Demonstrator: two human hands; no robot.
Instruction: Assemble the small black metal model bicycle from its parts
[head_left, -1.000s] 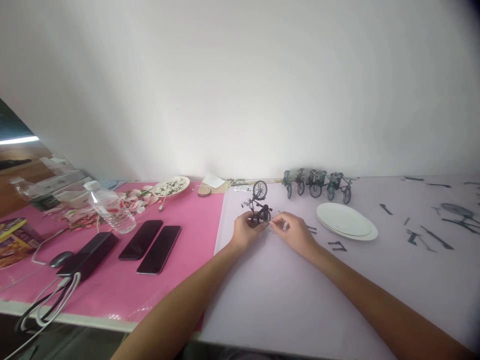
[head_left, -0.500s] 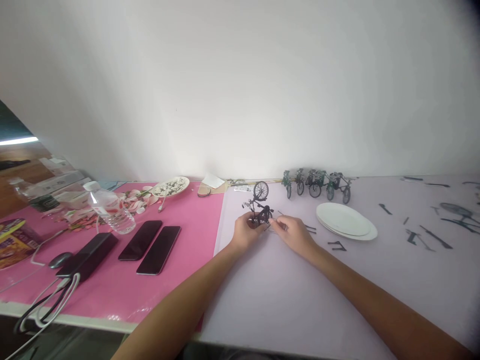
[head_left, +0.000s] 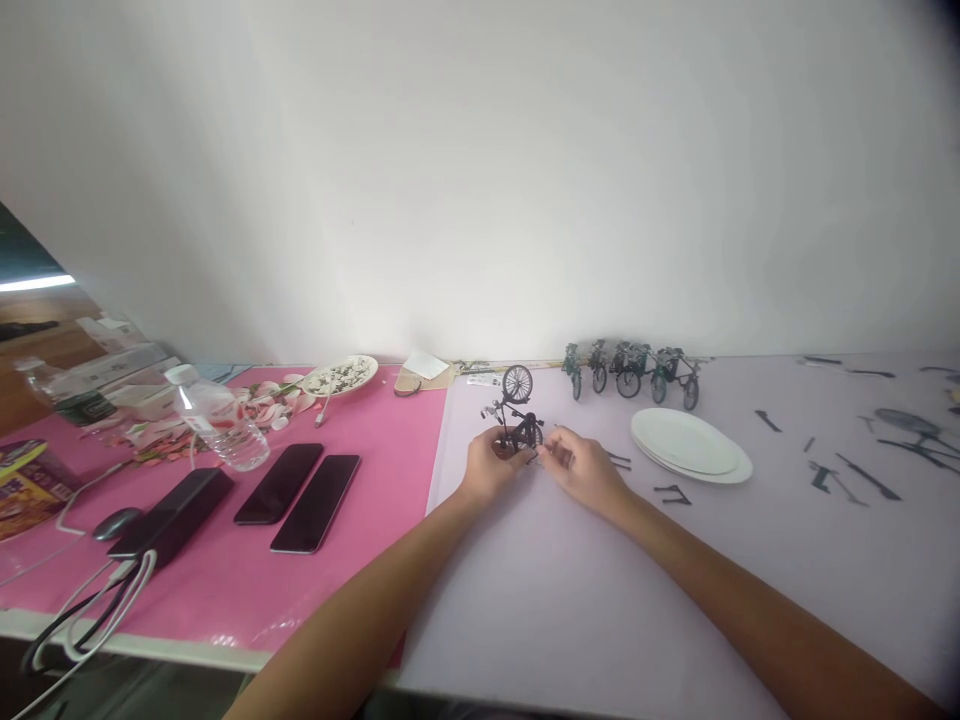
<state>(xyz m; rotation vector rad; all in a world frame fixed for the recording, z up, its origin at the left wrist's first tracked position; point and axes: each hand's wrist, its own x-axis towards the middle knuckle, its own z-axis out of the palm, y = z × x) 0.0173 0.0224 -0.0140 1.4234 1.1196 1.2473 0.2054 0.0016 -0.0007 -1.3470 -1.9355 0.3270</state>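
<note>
A small black model bicycle (head_left: 517,415) is tilted up, one spoked wheel raised above the rest of it. My left hand (head_left: 491,468) grips its lower part, fingers wrapped around the frame and the other wheel. Close against that wheel, my right hand (head_left: 583,468) has thumb and fingertips pinched together; whatever lies between them is too small to name. Thin black parts (head_left: 619,460) lie just behind my right hand, partly hidden by it. A black bracket-shaped piece (head_left: 673,495) rests on the table to the right of it.
Several finished-looking model bicycles (head_left: 630,370) stand by the wall. White plates (head_left: 686,443) lie stacked at right, with loose black parts (head_left: 866,475) beyond. On the pink left side are phones (head_left: 315,503), a water bottle (head_left: 217,420), a black power strip (head_left: 172,512) and a plate of small pieces (head_left: 341,375).
The hands and the model bicycle hold nearly the same place. My right hand's fingers have shifted slightly at the lower wheel. The view has moved a little.
</note>
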